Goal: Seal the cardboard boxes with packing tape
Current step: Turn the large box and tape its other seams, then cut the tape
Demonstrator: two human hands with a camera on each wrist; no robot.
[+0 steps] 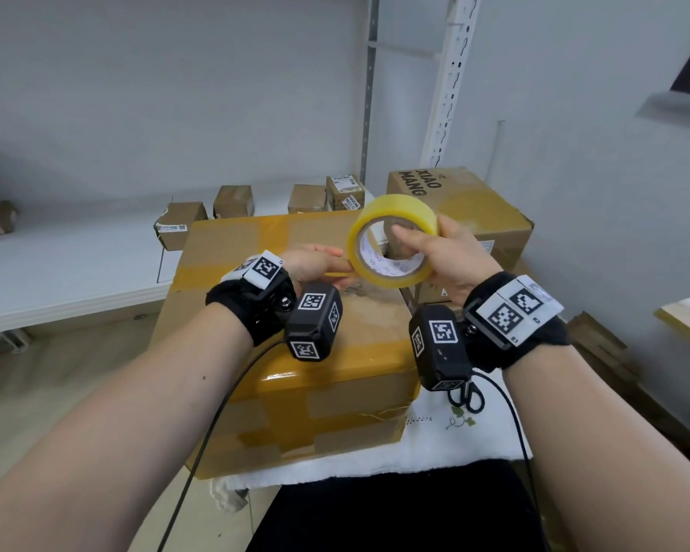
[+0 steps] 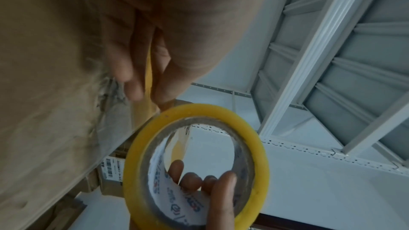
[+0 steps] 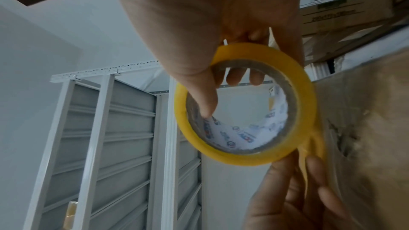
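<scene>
A large cardboard box (image 1: 295, 352) with old yellowish tape strips stands in front of me on a white cloth. Above its top my right hand (image 1: 439, 253) grips a yellow roll of packing tape (image 1: 395, 241), thumb inside the core and fingers over the outer rim. The same tape roll (image 3: 245, 104) fills the right wrist view. My left hand (image 1: 315, 264) pinches the free tape end (image 2: 149, 76) between thumb and fingers, just left of the tape roll (image 2: 197, 163). A short length of tape runs from the roll to that pinch.
A second box (image 1: 467, 209) printed XIAO MANG stands behind on the right. Several small parcels (image 1: 232, 201) sit on the white shelf (image 1: 76, 264) at the back. Black-handled scissors (image 1: 469, 398) lie on the cloth (image 1: 455, 440) by the box's right corner. A white rack upright (image 1: 451, 81) rises behind.
</scene>
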